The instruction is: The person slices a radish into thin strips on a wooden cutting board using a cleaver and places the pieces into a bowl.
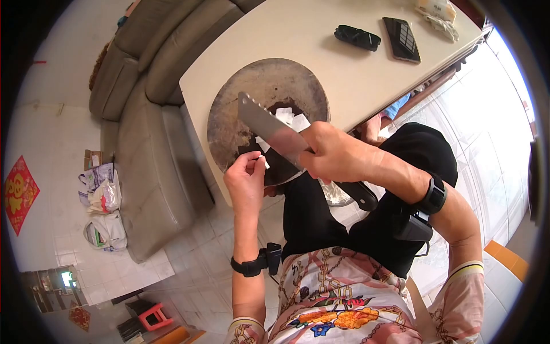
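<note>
On the pale worktop (344, 69) sits a round chopping board (229, 114). The right hand (332, 155) grips the cleaver (269, 129); the left hand (245, 180) pinches a white piece (264, 161). Keep fingertips clear of the blade's edge.

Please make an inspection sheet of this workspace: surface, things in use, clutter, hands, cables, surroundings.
Surface: pale table bearing a round, worn chopping board.
Things in use: cleaver held over the board; small white pieces lie on the board; one white piece is pinched.
Clutter: black case, dark phone, white packets at the table's far side.
Hands: right hand grips the cleaver's handle; left hand pinches the white piece; both wrists wear black bands.
Cables: nothing seen.
Surroundings: grey sofa, plastic bags on the tiled floor, red stool.
</note>
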A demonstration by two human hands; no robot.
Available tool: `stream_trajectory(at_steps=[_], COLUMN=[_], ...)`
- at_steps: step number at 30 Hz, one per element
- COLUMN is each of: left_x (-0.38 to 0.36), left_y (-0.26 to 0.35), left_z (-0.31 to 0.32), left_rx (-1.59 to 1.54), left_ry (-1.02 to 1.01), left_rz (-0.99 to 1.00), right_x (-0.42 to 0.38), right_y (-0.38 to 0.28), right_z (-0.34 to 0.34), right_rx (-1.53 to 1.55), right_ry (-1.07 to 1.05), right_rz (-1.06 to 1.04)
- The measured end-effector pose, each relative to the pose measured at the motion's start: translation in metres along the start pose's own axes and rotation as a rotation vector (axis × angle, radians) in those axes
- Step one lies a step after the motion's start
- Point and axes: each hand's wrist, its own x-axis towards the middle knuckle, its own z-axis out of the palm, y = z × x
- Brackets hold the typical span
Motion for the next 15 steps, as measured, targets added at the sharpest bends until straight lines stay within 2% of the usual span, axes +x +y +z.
stream_trajectory(at_steps=[1,3,5,7,8,10,15], left_x=[0.001,-0.002,-0.005,-0.008,-0.008,-0.004,-0.001], left_y=[-0.002,-0.009,-0.011,-0.008,-0.011,-0.015,-0.022], left_z=[-0.002,-0.007,-0.012,-0.015,-0.015,-0.012,-0.001], left_rx=[-0.055,-0.111,-0.166,0.094,0.094,0.183,0.185], left_ry=[-0.034,-0.041,-0.048,-0.027,-0.027,0.016,0.085], left_rz=[-0.054,-0.05,-0.046,0.364,0.357,0.528,0.584], right_x=[0.0,-0.002,-0.006,-0.01,-0.011,-0.012,-0.015], right_y=[0.003,0.007,0.011,0.01,0.01,0.009,0.006], right_z=[0.003,0.011,0.013,0.014,0.015,0.016,0.021], right_rx=[0.0,-0.174,-0.192,-0.295,-0.294,-0.3,-0.29], right_ry=[-0.001,0.041,0.036,0.023,0.016,-0.016,0.021], right_rz=[0.003,-0.062,-0.099,-0.154,-0.151,-0.153,-0.157])
